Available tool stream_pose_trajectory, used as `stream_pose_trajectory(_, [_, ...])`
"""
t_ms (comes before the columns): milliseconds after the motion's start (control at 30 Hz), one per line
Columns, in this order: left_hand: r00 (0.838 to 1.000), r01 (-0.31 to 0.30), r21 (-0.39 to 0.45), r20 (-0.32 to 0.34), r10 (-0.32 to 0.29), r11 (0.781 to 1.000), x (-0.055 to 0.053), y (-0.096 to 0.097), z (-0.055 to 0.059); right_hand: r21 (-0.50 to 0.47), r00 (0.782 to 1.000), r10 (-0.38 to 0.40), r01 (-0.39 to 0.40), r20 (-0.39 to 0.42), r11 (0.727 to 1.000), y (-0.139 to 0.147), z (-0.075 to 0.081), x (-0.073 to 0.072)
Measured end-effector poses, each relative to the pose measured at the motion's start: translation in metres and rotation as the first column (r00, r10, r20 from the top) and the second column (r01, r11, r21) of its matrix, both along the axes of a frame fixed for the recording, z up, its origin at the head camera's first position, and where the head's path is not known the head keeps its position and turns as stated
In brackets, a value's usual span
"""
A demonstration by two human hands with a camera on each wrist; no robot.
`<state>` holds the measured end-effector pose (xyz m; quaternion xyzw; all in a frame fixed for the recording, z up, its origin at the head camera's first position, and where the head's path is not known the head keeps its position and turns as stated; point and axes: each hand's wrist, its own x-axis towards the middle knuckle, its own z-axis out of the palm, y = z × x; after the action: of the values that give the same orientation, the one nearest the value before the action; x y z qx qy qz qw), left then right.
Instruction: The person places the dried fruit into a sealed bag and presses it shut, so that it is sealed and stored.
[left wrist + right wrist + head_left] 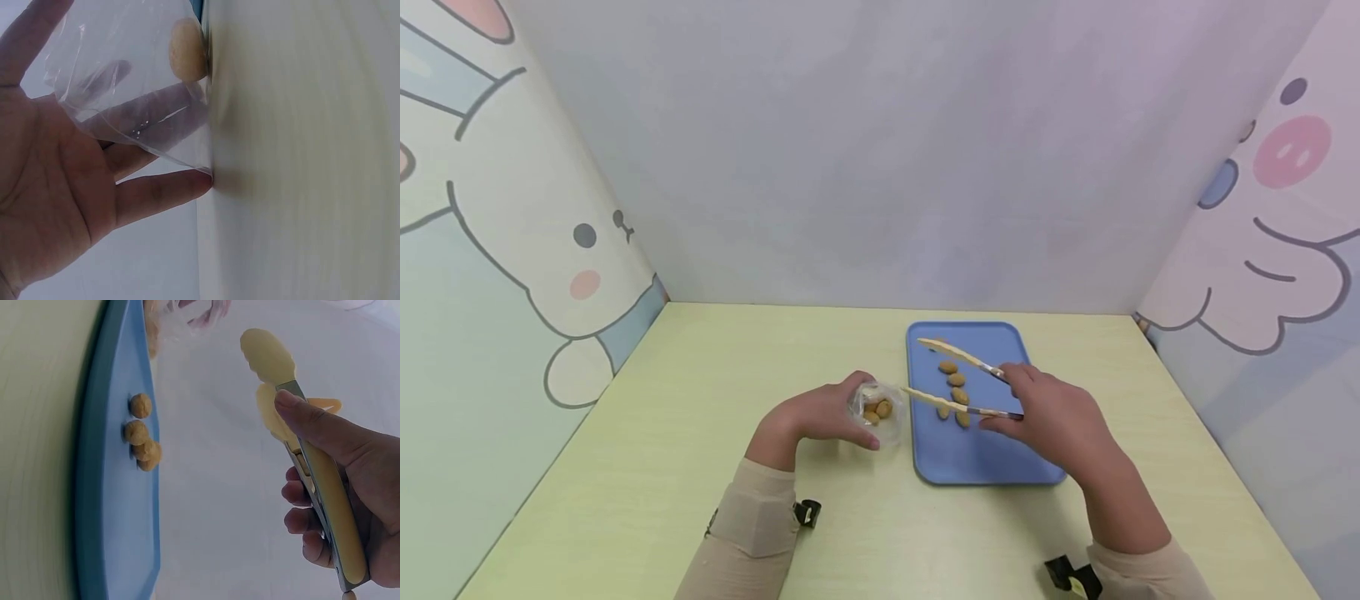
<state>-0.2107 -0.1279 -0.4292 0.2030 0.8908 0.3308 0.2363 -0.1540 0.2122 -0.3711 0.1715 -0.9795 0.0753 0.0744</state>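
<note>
My left hand (827, 417) holds a clear plastic bag (134, 69) on the table, thumb on one side and fingers on the other. Several brown oval nuts (883, 409) lie inside, one nut (188, 51) showing close up through the plastic. In my right hand (1056, 417) is a pair of food tongs (328, 506) with cream-coloured scalloped tips and metal arms. The tongs' arms stand apart over the blue tray (992, 458), nothing between the tips, which point toward the bag. More nuts (960, 396) lie in a loose line on the tray, below the tongs.
A pale yellow wooden table (647, 467) carries the tray and bag. Cloth walls enclose it at the back (850, 167) and both sides, with a cartoon rabbit (550, 225) on the left and a cartoon pig (1285, 242) on the right.
</note>
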Motion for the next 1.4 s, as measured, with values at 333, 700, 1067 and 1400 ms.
stream_pose_trajectory(333, [1.0, -0.004, -0.011, -0.005, 0.004, 1.0, 0.0, 0.0, 0.001, -0.008, 0.988, -0.092, 0.093, 0.123, 0.996, 0.012, 0.006, -0.006])
stream_pose_trajectory(700, [1.0, -0.003, -0.012, -0.002, 0.003, 1.0, 0.001, 0.001, 0.004, -0.013, 0.968, -0.14, 0.146, 0.21, 0.989, 0.027, 0.007, -0.01])
stream_pose_trajectory(1067, [1.0, -0.009, -0.018, -0.003, 0.009, 1.0, 0.002, 0.001, 0.004, -0.002, 0.938, -0.181, 0.191, 0.296, 0.982, 0.045, -0.003, -0.017])
stream_pose_trajectory(1400, [1.0, -0.008, -0.02, -0.006, 0.008, 1.0, 0.002, 0.001, 0.003, 0.031, 0.897, -0.191, 0.194, 0.398, 0.98, 0.049, -0.007, -0.018])
